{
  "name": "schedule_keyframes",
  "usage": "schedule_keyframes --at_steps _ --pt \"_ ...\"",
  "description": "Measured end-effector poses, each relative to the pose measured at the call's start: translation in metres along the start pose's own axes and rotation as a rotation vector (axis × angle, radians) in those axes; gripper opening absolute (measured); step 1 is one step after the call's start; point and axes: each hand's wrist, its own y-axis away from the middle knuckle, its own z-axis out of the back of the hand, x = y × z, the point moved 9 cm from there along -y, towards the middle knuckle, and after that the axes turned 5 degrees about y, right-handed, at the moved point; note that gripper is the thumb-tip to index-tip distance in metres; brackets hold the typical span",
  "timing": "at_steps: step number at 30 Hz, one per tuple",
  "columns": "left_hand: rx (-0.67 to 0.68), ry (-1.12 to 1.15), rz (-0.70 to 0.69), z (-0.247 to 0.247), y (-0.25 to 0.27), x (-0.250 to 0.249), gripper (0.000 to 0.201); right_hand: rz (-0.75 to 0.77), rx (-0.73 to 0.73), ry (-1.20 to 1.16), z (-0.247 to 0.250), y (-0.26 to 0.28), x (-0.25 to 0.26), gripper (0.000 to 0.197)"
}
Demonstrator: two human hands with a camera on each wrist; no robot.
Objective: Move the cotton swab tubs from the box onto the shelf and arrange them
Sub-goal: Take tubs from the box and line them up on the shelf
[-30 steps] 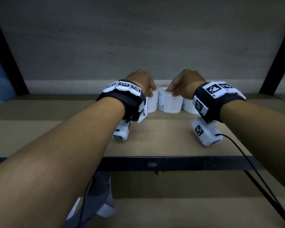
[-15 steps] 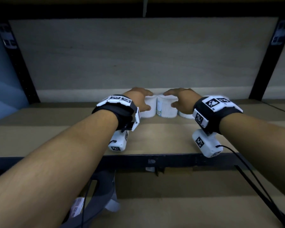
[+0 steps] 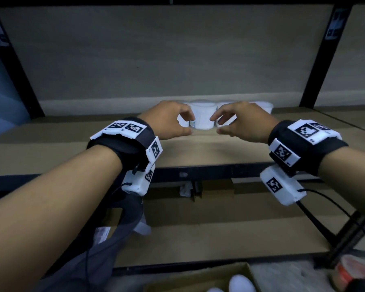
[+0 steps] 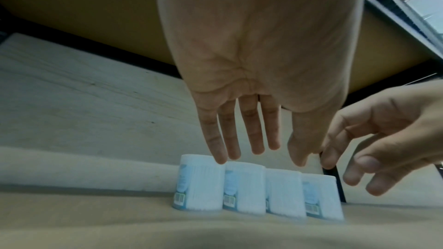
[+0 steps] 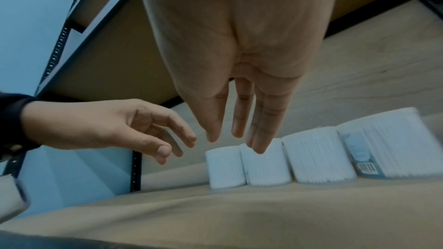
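Standing upright in a tight row at the back of the shelf (image 3: 198, 152), four tubs (image 4: 257, 189) sit side by side, touching or nearly so, just in front of the pale back wall (image 3: 156, 60). Each is a short white cylinder w/ a flat lid; the clear sides show packed white swab sticks as fine vertical lines. A blue-green label w/ a barcode low down wraps part of the side; on some tubs it faces the cams, on others it's turned away. From the head view only the middle tubs show btwn the hands; the rest are mostly hidden.

Left hand (image 3: 169, 121) hovers in front of the row's left end, fingers loosely spread and a bit curled, holding nothing. The left wrist cam shows its fingertips above the lids, apart from them. Right hand (image 3: 242, 121) hovers the same way at the right, fingers apart and relaxed, nothing gripped.

At the bottom edge of the head view, a cardboard box (image 3: 198, 279) w/ more white lids inside sits below the shelf.
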Motion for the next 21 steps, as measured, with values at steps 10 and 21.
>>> schedule_keyframes --at_steps 10,21 --pt "0.028 0.034 -0.099 -0.025 0.031 -0.029 0.023 0.008 0.040 0.036 -0.007 0.038 -0.001 0.023" --pt "0.113 0.223 -0.199 -0.101 0.066 -0.073 0.021 -0.001 0.197 0.082 -0.050 0.096 -0.028 0.023"
